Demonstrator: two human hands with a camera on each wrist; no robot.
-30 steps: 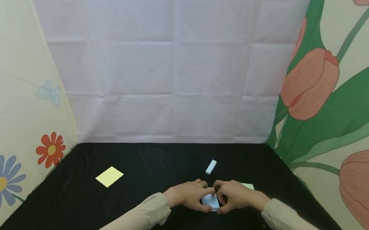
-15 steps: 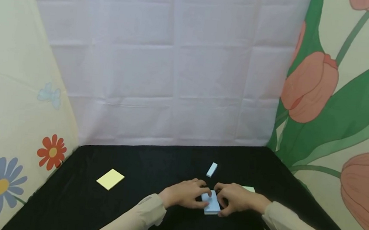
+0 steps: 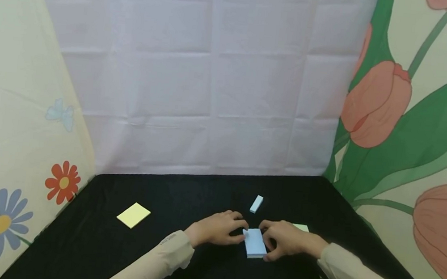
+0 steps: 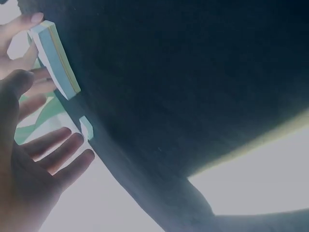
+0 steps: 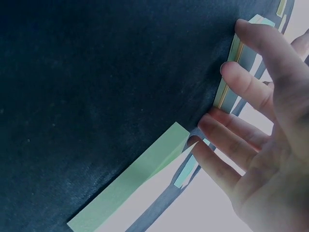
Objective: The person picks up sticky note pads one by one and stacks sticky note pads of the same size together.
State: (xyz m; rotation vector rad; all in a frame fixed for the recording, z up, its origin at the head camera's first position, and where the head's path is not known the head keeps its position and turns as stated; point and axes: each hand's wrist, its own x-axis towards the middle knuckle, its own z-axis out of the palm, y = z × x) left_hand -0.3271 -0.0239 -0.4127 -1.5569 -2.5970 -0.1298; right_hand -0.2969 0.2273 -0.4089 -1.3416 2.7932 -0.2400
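Note:
A light blue pad of sticky notes lies on the black cloth, one stack in the head view. Its side shows blue over a thin orange line and pale yellow-green in the left wrist view. My right hand holds the pad's right side, thumb at the near corner and fingertips along the edge. Left of the pad, my left hand holds nothing, its fingers loosely bent and fingertips close to the pad's left edge. In the left wrist view the left hand's fingers are spread.
A narrow light blue pad lies behind the hands. Partly hidden behind the right hand is a pale green pad. A yellow square pad lies to the left. A white cloth hangs at the back of the black table.
My left hand has let go of the blue pad and drawn back to the left, so more of the pad's top shows. The right hand has stayed at its right edge.

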